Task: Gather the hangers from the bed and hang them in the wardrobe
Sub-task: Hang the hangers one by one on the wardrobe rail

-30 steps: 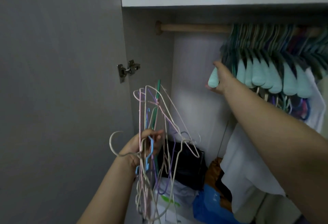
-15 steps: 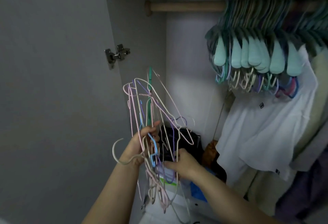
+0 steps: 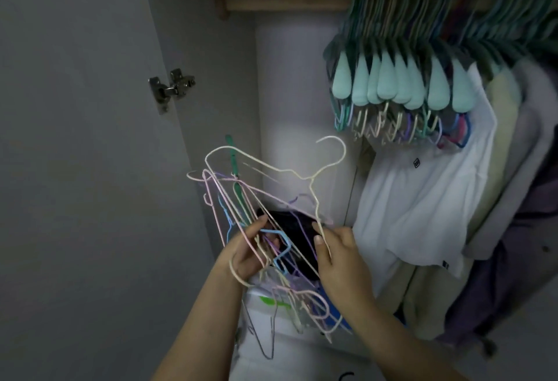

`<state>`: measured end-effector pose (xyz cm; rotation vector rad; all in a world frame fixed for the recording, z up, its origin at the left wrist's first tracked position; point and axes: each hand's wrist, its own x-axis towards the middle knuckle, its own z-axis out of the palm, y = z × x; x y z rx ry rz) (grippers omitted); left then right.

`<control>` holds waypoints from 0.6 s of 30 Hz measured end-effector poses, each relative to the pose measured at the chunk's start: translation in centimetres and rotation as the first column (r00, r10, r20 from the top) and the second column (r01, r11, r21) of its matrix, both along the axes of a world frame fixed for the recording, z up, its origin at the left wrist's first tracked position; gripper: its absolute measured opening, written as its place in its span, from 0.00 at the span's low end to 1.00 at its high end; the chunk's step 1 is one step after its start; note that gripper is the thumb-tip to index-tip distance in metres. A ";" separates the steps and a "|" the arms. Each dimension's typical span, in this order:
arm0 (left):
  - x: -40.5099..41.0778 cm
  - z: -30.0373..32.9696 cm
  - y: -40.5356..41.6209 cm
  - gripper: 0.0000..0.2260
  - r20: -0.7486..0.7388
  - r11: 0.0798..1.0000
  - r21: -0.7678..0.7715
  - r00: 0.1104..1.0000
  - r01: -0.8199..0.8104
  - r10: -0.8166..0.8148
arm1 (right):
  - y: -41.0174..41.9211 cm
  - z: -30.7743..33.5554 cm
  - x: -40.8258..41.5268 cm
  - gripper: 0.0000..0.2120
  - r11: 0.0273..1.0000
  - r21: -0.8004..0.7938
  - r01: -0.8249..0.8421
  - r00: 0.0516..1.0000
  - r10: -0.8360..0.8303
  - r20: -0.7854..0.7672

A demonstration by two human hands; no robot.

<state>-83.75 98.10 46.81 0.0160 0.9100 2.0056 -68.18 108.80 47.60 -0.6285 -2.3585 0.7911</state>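
My left hand [image 3: 246, 247] grips a tangled bundle of thin wire hangers [image 3: 232, 202] in pink, blue, purple, green and cream, in front of the open wardrobe. My right hand [image 3: 338, 253] pinches the lower bar of one cream hanger [image 3: 314, 181], whose hook points up and to the right, partly out of the bundle. Above, the wooden rail [image 3: 287, 6] has a bare stretch at its left end. To the right many mint-tipped hangers [image 3: 389, 81] hang on it, packed close together.
The grey wardrobe door [image 3: 75, 154] stands open at left, with a metal hinge [image 3: 172, 87]. A white T-shirt [image 3: 422, 193] and other clothes hang at right. Bags and a dark bundle [image 3: 290, 226] lie on the wardrobe floor below my hands.
My right hand left the hung hangers, dropped to the bundle and has drawn one cream hanger up and to the right. The view tilted downward.
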 end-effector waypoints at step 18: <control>1.5 -0.4 0.7 0.11 0.013 0.978 0.204 0.999 -0.031 0.029 | 0.6 3.4 4.1 0.16 0.527 -0.774 -0.350 0.934 0.133 -0.332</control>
